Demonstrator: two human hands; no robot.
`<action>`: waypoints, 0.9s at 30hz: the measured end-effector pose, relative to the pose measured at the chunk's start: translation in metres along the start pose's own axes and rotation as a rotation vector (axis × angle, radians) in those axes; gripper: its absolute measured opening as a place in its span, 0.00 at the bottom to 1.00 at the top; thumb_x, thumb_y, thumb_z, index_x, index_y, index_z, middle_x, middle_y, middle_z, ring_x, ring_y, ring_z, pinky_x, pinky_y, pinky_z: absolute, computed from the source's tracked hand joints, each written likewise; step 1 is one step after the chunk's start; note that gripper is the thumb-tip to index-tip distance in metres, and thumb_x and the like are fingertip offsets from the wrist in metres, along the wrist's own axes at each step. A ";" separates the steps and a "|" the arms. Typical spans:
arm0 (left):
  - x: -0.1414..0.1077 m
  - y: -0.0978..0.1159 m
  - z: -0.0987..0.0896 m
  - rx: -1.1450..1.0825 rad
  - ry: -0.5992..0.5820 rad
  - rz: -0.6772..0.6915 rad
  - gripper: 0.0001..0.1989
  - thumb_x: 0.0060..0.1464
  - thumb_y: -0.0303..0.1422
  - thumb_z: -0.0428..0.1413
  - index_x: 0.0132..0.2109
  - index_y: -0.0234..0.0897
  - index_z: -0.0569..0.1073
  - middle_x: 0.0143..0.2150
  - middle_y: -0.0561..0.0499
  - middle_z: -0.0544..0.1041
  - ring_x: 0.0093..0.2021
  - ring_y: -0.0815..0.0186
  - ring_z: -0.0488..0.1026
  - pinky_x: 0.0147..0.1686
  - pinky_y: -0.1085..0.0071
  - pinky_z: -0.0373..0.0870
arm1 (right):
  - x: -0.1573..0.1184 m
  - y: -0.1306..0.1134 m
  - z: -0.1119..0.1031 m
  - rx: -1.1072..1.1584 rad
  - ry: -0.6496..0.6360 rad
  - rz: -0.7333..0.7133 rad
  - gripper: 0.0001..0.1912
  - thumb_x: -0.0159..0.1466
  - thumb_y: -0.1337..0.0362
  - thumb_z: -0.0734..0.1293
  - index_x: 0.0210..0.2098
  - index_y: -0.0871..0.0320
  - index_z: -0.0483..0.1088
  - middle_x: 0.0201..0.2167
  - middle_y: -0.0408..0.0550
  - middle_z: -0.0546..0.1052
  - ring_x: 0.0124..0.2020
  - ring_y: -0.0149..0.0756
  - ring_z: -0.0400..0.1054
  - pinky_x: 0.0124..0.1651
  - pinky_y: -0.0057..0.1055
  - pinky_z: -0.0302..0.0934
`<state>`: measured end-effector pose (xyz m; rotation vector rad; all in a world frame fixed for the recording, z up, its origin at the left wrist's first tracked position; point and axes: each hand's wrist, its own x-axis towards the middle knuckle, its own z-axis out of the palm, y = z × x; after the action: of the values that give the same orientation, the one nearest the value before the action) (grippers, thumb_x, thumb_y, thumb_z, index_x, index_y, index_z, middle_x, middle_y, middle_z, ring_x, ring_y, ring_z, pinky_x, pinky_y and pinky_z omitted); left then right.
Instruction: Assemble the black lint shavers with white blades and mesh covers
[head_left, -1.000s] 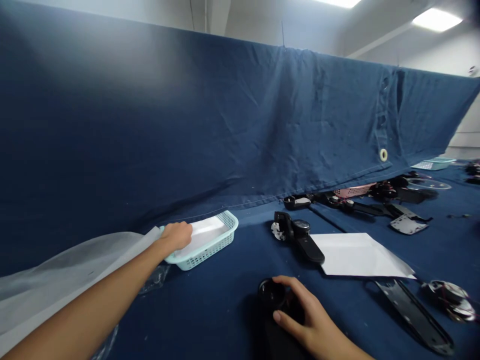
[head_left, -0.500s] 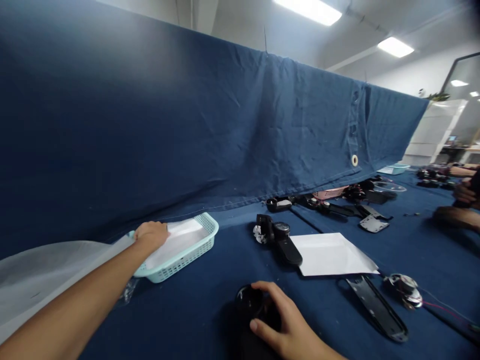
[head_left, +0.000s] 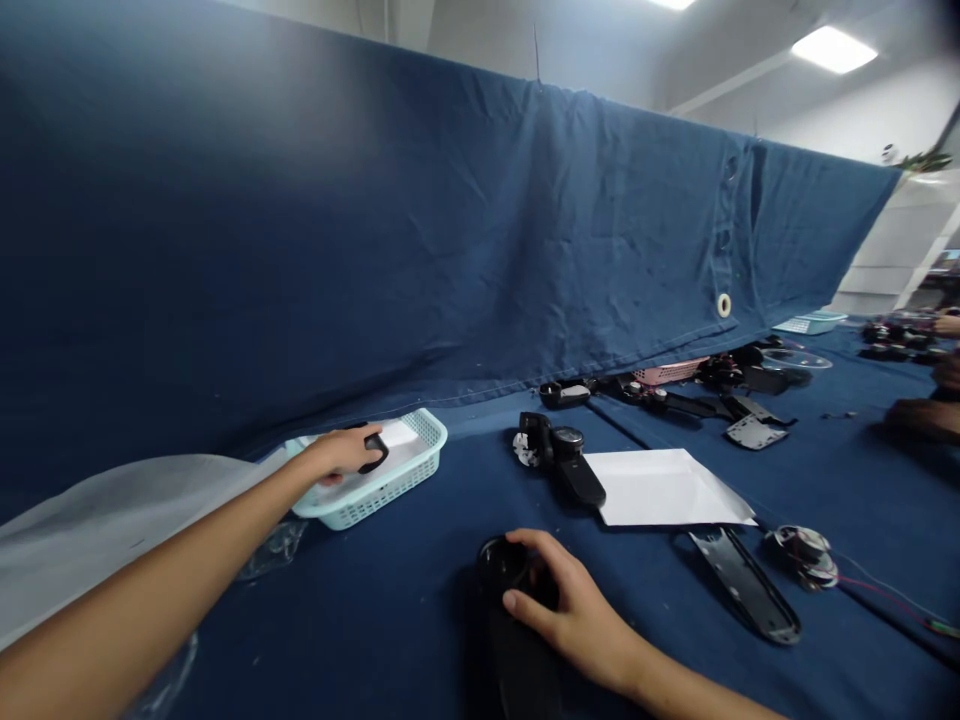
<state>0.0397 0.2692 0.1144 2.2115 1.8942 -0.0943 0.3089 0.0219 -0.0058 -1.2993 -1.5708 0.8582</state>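
My left hand (head_left: 346, 453) reaches into the pale green plastic basket (head_left: 390, 492), its fingers closed on a small black rounded part (head_left: 375, 452) above the white paper lining. Nearer to me, my right hand (head_left: 574, 605) grips the round, hollow end of a long black plastic housing (head_left: 521, 655) on the blue cloth. Thumb and fingers are on the rim of that end, and its far side is partly hidden by the hand. Ahead of it lies a black folding device (head_left: 566, 462) with a round piece, beside a sheet of white paper (head_left: 667, 487).
To the right are an open black shell (head_left: 746, 585) and a round component with wires (head_left: 804, 555). Black parts and a pink basket (head_left: 671, 372) line the foot of the blue curtain (head_left: 480, 240). Clear plastic (head_left: 274, 550) lies at left. Another person's hand (head_left: 926, 420) is at far right.
My left hand has moved right within the basket, and a black part now shows in its fingers. My right hand keeps its grip on the black housing. The view has shifted slightly.
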 end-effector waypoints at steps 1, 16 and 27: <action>-0.010 0.003 -0.006 -0.051 -0.027 0.017 0.24 0.64 0.44 0.52 0.62 0.37 0.63 0.42 0.47 0.76 0.29 0.68 0.74 0.27 0.70 0.74 | 0.000 -0.001 0.000 0.000 0.002 -0.004 0.24 0.61 0.60 0.69 0.56 0.50 0.64 0.51 0.46 0.72 0.45 0.40 0.67 0.52 0.38 0.62; -0.178 0.063 0.057 -1.166 -0.463 0.174 0.35 0.58 0.52 0.51 0.68 0.60 0.46 0.41 0.49 0.71 0.21 0.75 0.61 0.15 0.79 0.47 | -0.002 0.006 0.000 0.028 0.059 -0.003 0.34 0.57 0.61 0.70 0.60 0.54 0.57 0.48 0.49 0.72 0.39 0.37 0.68 0.48 0.37 0.64; -0.101 0.102 0.098 -1.345 -0.534 0.116 0.30 0.63 0.55 0.43 0.62 0.38 0.58 0.38 0.50 0.73 0.17 0.80 0.55 0.13 0.81 0.49 | 0.000 0.004 -0.003 0.036 0.038 -0.031 0.27 0.55 0.58 0.73 0.53 0.56 0.65 0.41 0.46 0.75 0.38 0.37 0.70 0.45 0.35 0.66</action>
<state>0.1330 0.1366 0.0524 1.1550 0.9662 0.4333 0.3133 0.0227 -0.0083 -1.2557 -1.5350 0.8351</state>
